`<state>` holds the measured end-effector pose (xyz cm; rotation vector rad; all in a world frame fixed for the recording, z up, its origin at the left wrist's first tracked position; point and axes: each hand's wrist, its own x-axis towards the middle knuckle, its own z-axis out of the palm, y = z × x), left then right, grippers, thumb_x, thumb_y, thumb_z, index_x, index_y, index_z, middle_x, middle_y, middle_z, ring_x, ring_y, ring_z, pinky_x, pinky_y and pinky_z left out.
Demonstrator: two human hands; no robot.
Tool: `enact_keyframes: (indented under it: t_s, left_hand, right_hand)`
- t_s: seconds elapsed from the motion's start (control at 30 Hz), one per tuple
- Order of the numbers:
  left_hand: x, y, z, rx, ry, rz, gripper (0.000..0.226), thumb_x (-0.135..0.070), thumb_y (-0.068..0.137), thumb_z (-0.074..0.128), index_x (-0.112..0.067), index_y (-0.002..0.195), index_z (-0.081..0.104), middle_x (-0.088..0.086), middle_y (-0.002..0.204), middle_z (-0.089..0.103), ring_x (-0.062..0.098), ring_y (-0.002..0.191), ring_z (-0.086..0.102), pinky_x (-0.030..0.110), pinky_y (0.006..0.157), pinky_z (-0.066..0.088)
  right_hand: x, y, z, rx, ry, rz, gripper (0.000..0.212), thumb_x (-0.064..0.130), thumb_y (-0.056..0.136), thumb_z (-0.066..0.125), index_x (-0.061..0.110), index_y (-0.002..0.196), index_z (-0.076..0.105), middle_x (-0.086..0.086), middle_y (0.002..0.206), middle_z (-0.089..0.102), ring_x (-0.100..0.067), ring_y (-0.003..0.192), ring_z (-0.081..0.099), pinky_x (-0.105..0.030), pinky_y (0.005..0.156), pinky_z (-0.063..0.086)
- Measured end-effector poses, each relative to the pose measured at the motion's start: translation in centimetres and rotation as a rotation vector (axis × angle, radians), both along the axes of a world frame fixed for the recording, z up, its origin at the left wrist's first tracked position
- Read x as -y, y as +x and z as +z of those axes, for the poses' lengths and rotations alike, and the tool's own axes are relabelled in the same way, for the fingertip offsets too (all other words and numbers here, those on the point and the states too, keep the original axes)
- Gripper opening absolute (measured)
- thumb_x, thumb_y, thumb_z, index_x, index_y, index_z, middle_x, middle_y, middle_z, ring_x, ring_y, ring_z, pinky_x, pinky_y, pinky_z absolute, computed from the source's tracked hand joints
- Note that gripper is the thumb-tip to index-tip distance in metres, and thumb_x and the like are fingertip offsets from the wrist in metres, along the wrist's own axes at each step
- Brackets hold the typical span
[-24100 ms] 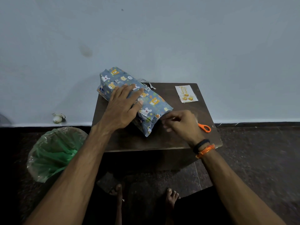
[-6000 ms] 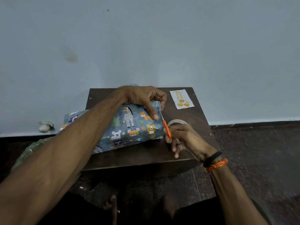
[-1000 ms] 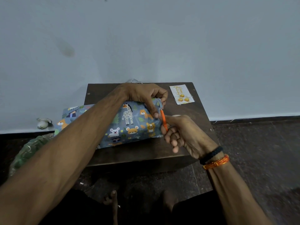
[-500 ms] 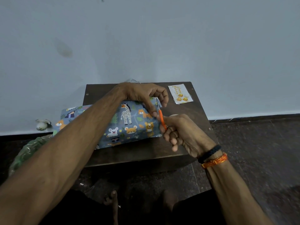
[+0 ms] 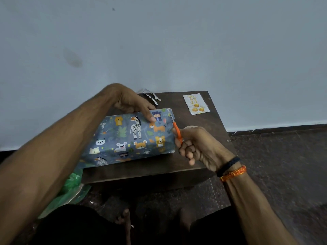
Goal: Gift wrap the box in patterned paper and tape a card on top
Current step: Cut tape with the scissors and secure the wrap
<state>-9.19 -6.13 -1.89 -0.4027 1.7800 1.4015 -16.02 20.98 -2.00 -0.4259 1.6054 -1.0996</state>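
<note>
A: Head view, quick pass. Your left hand [image 5: 131, 103] reaches over the wrapped box [image 5: 131, 137], fingers laid flat on top, thumb tip pressing the paper near the right end. Left grip is apart, nothing pinched.

B: And your right hand [image 5: 196, 144]?

A: Curled around the orange scissors [image 5: 177, 132]; right grip is clamped on the handles. Blades point up along the box's right end, touching the paper edge that sticks out there. You can't tell whether the blades are apart or together, too small.

B: Where's the box?

A: On the dark tabletop [image 5: 203, 124], lying lengthwise, left end hanging past the tabletop's left edge under your forearm. Blue-grey paper with a giraffe, bears and a dog covers the top and front. Right end not closed flat; a narrow strip of paper stands up there.

B: Card?

A: Card [image 5: 196, 104] lies flat at the far right corner of the tabletop, well apart from the box, white with gold balls and gold lettering.

B: Anything else?

A: Tape roll [image 5: 190, 127] just behind your right hand, mostly hidden. Paper scraps [image 5: 152, 94] at the far edge beside your left wrist. Green plastic bag [image 5: 74, 188] on the floor, left of the tabletop. Black and orange bands [image 5: 231, 169] on your right wrist.
</note>
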Motion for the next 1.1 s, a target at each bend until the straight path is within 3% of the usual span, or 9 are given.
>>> enact_keyframes:
  t_s: [0.17,0.3,0.43,0.5,0.63,0.8,0.9,1.0,1.1]
  left_hand:
    - [-0.9,0.0,-0.3,0.009,-0.024,-0.034,0.06,-0.024,0.083,0.072,-0.009,0.138,0.053,0.021,0.128,0.067,0.032,0.1,0.072,0.036,0.075,0.062]
    - [-1.6,0.4,0.2,-0.036,-0.121,-0.021,0.058,-0.027,0.081,0.072,-0.005,0.133,0.057,0.019,0.123,0.07,0.034,0.101,0.072,0.034,0.077,0.061]
    - [-0.8,1.8,1.3,-0.024,-0.2,-0.053,0.063,-0.03,0.081,0.084,-0.011,0.135,0.058,0.011,0.122,0.073,0.029,0.108,0.072,0.044,0.092,0.057]
    - [-0.5,2.7,1.8,-0.01,-0.23,-0.091,0.055,-0.022,0.085,0.078,-0.012,0.135,0.059,0.009,0.122,0.073,0.029,0.11,0.071,0.049,0.097,0.055]
    - [-0.7,3.5,1.8,-0.008,-0.221,-0.06,0.042,-0.017,0.089,0.072,-0.011,0.129,0.064,0.01,0.118,0.074,0.03,0.105,0.073,0.038,0.084,0.06]
    - [-0.7,3.6,1.4,0.005,-0.109,0.027,0.049,-0.01,0.088,0.069,-0.012,0.136,0.057,0.015,0.123,0.071,0.033,0.105,0.072,0.039,0.079,0.061]
    - [-0.2,3.7,1.1,-0.018,-0.032,0.102,0.06,-0.007,0.085,0.075,-0.01,0.14,0.051,0.018,0.128,0.068,0.034,0.107,0.071,0.039,0.077,0.062]
    - [0.3,4.1,0.9,-0.022,0.042,0.134,0.081,-0.012,0.072,0.084,-0.009,0.143,0.046,0.02,0.136,0.063,0.038,0.119,0.065,0.047,0.09,0.059]
    - [0.3,4.4,0.6,-0.024,0.108,0.153,0.099,-0.014,0.062,0.093,-0.006,0.146,0.041,0.021,0.141,0.059,0.039,0.126,0.059,0.048,0.094,0.057]
  right_hand:
    - [-0.1,0.2,-0.1,0.081,-0.008,0.009,0.051,0.049,0.074,0.079,0.004,0.092,0.065,-0.017,0.074,0.061,-0.017,0.045,0.054,-0.026,0.039,0.052]
    - [0.0,0.5,-0.1,0.104,-0.025,-0.04,0.058,0.05,0.068,0.08,0.003,0.098,0.067,-0.012,0.078,0.061,-0.019,0.05,0.057,-0.031,0.048,0.057]
    - [0.1,0.7,0.1,0.106,-0.033,-0.097,0.035,0.036,0.083,0.078,0.003,0.088,0.067,-0.014,0.086,0.063,-0.021,0.055,0.063,-0.033,0.051,0.059]
    - [0.2,1.0,0.0,0.13,-0.053,-0.124,0.027,0.029,0.087,0.077,0.004,0.088,0.068,-0.016,0.089,0.064,-0.028,0.062,0.069,-0.034,0.054,0.061]
    - [0.6,2.2,-0.4,0.223,-0.156,-0.259,0.023,0.019,0.089,0.075,-0.001,0.099,0.069,-0.015,0.083,0.064,-0.036,0.08,0.075,-0.038,0.069,0.065]
    - [0.9,3.1,-0.9,0.275,-0.232,-0.337,0.045,0.024,0.065,0.079,-0.003,0.1,0.069,-0.01,0.069,0.065,-0.03,0.076,0.076,-0.041,0.083,0.063]
    - [0.7,3.3,-1.6,0.321,-0.307,-0.368,0.029,0.021,0.064,0.076,0.0,0.084,0.075,-0.013,0.073,0.064,-0.03,0.075,0.076,-0.041,0.082,0.064]
    - [0.3,3.2,-2.3,0.322,-0.388,-0.363,0.016,0.019,0.071,0.073,0.003,0.071,0.075,-0.014,0.074,0.072,-0.041,0.09,0.075,-0.04,0.084,0.063]
    - [-0.1,3.1,-2.3,0.329,-0.435,-0.354,0.01,0.013,0.074,0.076,0.008,0.066,0.078,-0.013,0.078,0.076,-0.039,0.091,0.075,-0.038,0.086,0.063]
